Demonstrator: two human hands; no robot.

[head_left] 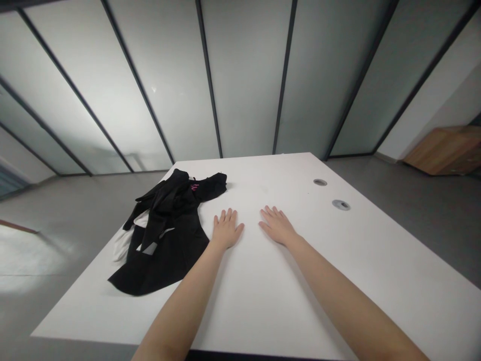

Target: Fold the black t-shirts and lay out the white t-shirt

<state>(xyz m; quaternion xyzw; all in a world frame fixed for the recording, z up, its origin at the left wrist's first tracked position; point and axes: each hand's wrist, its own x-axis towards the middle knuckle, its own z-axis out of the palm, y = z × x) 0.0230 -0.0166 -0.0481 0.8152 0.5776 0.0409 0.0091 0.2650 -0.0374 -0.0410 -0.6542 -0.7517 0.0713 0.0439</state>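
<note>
The left hand [226, 230] and the right hand [276, 225] lie flat on a white desk [270, 306]. Both palms face down. The fingers [228, 215] on each hand are spread apart a little, and they are not clamped on anything. Neither hand holds a thing.

A crumpled black piece of clothing [167, 235] lies in a messy heap on the left part of the desk. The left hand is just beside it, and the right hand is farther away, with bare desk between them. A white cloth part [122, 244] pokes out from the heap at the desk's edge. There is a small pink mark [194, 187] near the top of the heap, and a grey strip [149, 248] lies across the black cloth.

Two round holes [330, 193] sit in the desk, past the right hand. Behind the desk is a wall of frosted glass panels [244, 85]. A grey floor [413, 190] spreads around the desk, and a wooden cabinet [445, 150] stands in the far right corner.
</note>
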